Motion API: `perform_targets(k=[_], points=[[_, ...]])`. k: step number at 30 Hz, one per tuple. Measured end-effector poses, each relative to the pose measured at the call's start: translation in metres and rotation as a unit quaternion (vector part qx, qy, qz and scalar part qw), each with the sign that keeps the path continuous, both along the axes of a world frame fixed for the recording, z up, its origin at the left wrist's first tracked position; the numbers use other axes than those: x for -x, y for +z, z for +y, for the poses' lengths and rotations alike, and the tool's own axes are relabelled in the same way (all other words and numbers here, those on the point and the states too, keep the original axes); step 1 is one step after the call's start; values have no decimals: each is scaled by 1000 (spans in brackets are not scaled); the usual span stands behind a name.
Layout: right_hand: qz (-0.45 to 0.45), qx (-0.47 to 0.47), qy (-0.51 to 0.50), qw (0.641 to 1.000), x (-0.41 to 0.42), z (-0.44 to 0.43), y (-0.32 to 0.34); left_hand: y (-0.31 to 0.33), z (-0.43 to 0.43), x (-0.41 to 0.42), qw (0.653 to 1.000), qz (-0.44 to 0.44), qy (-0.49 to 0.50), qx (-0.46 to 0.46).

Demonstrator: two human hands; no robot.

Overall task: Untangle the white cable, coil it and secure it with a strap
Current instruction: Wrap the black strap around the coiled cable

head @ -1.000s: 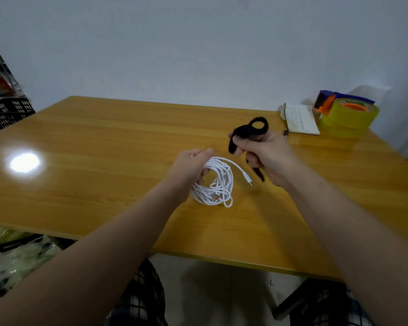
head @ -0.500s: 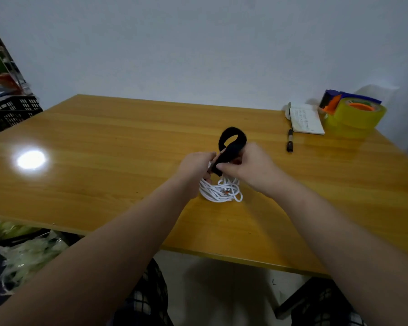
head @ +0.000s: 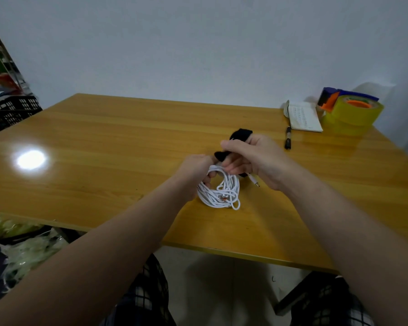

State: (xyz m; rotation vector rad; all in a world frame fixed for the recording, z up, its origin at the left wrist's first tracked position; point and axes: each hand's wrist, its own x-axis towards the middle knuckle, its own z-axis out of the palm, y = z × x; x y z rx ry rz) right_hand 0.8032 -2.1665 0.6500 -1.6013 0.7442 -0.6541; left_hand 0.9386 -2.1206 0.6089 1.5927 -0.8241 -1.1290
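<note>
The white cable point(head: 222, 191) lies in a loose coil on the wooden table point(head: 104, 147), near its front edge. My left hand point(head: 193, 170) grips the coil's upper left side, fingers through the loops. Just above the coil, my right hand point(head: 252, 158) holds the black strap point(head: 240, 134); one end sticks up behind my fingers and the other end pokes out at my thumb, close to my left hand. A cable plug point(head: 254, 181) shows under my right palm.
A black marker point(head: 288, 137), a small notebook point(head: 304, 116) and a yellow tape roll in a blue and orange dispenser point(head: 351, 109) sit at the table's far right. A black crate point(head: 12, 111) stands left of the table. Bags lie on the floor at lower left.
My right hand carried the black strap from the right over to the coil and lowered it against my left hand. The left hand kept hold of the coil.
</note>
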Motion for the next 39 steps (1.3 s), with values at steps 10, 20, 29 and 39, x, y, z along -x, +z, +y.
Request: perform_targets(k=[10,20,29,39], points=[[189,236,54,952,0,0,0,3,0,1,999,-16,35,-3],[248,265,20,932,-11,3,-11,14,-2,5,996,-65,60,19],[139,236,-78,959,-3,-3,-26,17,-4,11,996,-92,14,13],[108,247,-24,963,11,-4,-31,19,-2,2,994,-69,-85,2]])
